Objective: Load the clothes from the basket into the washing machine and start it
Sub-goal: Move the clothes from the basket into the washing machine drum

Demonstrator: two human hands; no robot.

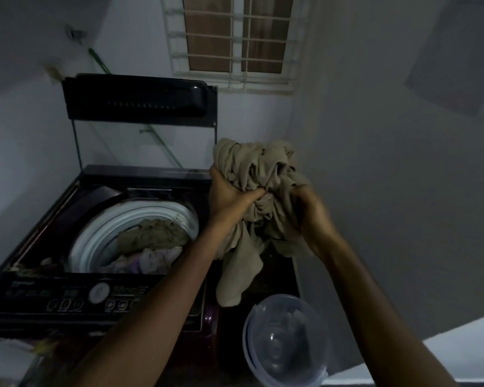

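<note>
cloth [259,174] held near open washer [101,227], barred window [235,40] behind

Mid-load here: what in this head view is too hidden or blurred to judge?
Head view only:
- Control panel labels: dim, blurred; the left forearm covers its right end.
- Drum fill level: top clothes hide what lies below.
- Clear tub: dim and translucent; whether anything remains inside is unclear.
- Beige garment: bunched in left hand and right hand; its type is untellable.
</note>
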